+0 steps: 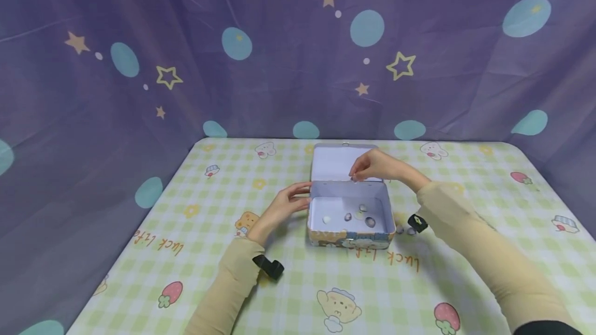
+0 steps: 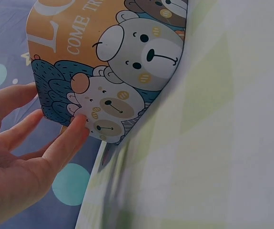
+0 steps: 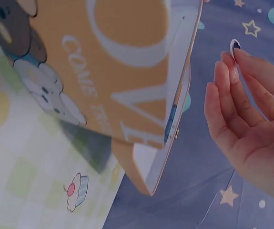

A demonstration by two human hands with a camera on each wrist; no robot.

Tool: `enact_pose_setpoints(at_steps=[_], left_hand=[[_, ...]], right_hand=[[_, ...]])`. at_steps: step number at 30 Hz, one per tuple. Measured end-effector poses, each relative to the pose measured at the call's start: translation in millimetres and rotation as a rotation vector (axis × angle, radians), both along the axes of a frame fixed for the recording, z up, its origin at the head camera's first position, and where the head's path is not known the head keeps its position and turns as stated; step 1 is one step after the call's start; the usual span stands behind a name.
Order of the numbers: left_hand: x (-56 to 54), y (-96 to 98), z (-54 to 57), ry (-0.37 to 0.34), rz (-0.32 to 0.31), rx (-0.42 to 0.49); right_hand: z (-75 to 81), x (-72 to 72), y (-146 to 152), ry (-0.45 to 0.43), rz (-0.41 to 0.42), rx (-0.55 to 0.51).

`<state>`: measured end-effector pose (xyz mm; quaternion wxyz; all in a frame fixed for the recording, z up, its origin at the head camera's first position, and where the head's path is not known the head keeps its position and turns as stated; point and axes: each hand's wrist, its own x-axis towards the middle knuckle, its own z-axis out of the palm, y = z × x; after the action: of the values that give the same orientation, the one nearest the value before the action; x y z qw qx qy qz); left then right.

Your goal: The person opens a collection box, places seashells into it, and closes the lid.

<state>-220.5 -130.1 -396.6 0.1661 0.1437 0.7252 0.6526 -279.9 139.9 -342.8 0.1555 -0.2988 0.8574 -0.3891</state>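
A tin box (image 1: 350,241) with cartoon bears on its side and its hinged lid (image 1: 332,163) raised stands on the table. Inside it lie several small shells (image 1: 370,222). My left hand (image 1: 287,201) rests its extended fingertips on the box's left wall, and the left wrist view shows them against the printed side. Above the back of the box, my right hand (image 1: 374,165) pinches a small shell (image 3: 235,45), white-rimmed with a dark patch, between thumb and forefinger.
Close to the box's right side, small shells (image 1: 399,229) lie on the checked tablecloth (image 1: 261,304), partly near the right wrist's black strap (image 1: 417,223). A purple curtain (image 1: 279,92) hangs behind the table's far edge.
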Motion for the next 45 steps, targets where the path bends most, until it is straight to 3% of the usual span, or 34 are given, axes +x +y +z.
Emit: enact_pose_setpoints(at_steps=[3,11,23,27,34,38,45], left_hand=[[0.7,0.1,1.8,0.006,-0.008,0.006],[-8.7,-0.7,-15.0,0.036,0.017,0.007],[-10.9,-1.1,-17.8,0.036,0.018,0.007],[-9.7,-1.7,-15.5,0.019,0.009,0.014],[-0.3,0.6,0.7,-0.001,-0.011,0.017],[2.2,1.2,3.7,0.001,-0.01,0.016],[-7.4,-0.9,-14.6,0.031,0.023,0.007]], right_hand=[[0.6,-0.3,-6.3,-0.016,0.01,0.003],[2.0,-2.2,-22.6,-0.004,0.064,-0.004],[0.5,-1.6,-37.9,-0.034,0.112,0.029],[-0.7,-2.1,-39.8,-0.029,0.128,0.049],[-1.1,-1.4,-39.0,-0.015,0.117,0.093],[0.9,1.3,-35.3,0.006,0.113,0.096],[0.5,6.8,-22.5,0.021,0.108,0.051]])
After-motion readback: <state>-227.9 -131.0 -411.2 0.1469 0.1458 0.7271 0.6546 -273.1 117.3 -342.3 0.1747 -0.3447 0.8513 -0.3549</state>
